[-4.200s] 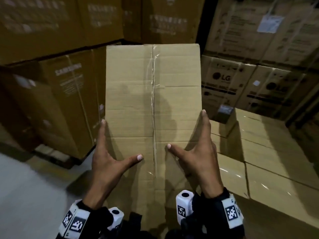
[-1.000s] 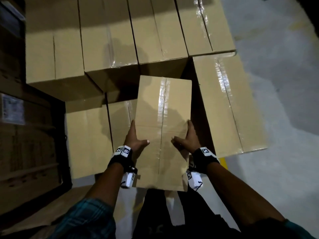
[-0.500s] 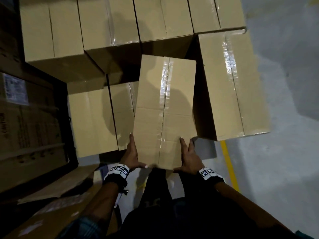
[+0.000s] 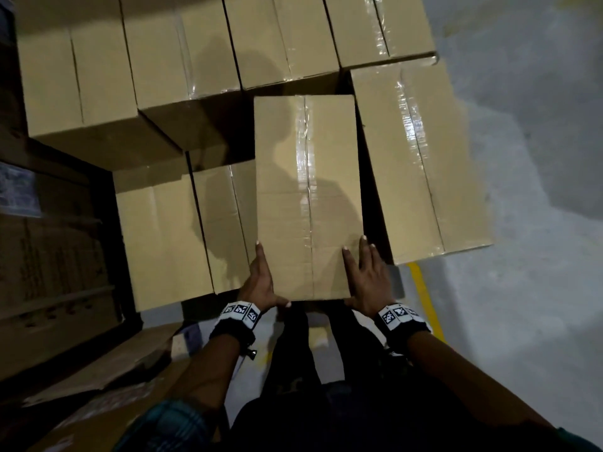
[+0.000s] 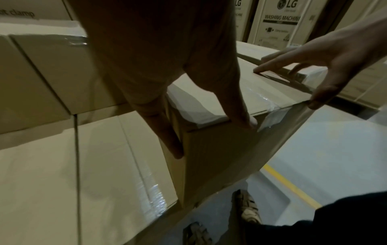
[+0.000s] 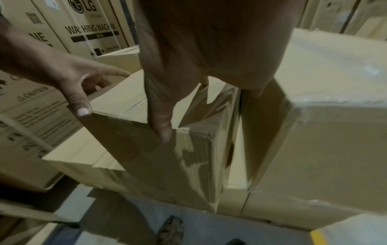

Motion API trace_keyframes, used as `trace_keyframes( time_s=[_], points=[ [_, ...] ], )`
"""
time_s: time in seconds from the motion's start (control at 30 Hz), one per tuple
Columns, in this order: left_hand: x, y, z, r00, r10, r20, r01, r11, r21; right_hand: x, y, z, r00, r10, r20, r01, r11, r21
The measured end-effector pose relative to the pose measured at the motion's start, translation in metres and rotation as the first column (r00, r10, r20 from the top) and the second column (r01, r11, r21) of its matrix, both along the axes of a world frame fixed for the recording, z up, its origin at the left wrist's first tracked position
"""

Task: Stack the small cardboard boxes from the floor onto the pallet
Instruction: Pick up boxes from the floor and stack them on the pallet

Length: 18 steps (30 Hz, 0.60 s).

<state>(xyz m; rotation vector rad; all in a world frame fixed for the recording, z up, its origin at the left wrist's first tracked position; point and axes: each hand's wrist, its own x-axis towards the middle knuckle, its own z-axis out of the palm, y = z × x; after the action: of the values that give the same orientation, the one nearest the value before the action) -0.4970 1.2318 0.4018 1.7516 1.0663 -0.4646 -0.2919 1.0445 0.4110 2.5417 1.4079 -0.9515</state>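
Note:
A plain cardboard box [image 4: 306, 190] with a taped seam along its top sits lengthwise in the gap between two stacked boxes. Its near end [image 5: 220, 149] sticks out toward me. My left hand [image 4: 259, 283] lies along its near left side with straight fingers, thumb at the near edge. My right hand [image 4: 367, 278] rests flat on the near right corner, thumb on the near face [image 6: 165, 132]. What the box [image 6: 146, 157] stands on is hidden. The left hand [image 6: 69, 79] and right hand [image 5: 335, 66] each show in the other wrist's view.
A lower box [image 4: 163, 236] touches on the left, a box [image 4: 421, 164] stands close on the right, and a row of boxes [image 4: 195, 60] behind. Printed cartons [image 4: 49, 249] stand at far left. Grey floor [image 4: 538, 223] with a yellow line [image 4: 424, 295] lies to the right.
The box has gone forward and down into the gap between its neighbours. Both hands have slid back from its middle to its near end.

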Motion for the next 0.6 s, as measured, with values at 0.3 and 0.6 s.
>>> trace_keyframes(
  time_s=[0.3,0.6],
  points=[
    [0.036,-0.026,0.006,0.999,0.046,-0.005,-0.046,0.999,0.022,0.042,-0.001,0.017,0.993,-0.085,0.076,0.096,0.984,-0.15],
    [0.057,-0.025,0.014,0.999,0.011,-0.047,-0.008,0.998,0.064,0.064,0.003,0.025,0.994,-0.066,0.087,0.075,0.992,-0.103]
  ],
)
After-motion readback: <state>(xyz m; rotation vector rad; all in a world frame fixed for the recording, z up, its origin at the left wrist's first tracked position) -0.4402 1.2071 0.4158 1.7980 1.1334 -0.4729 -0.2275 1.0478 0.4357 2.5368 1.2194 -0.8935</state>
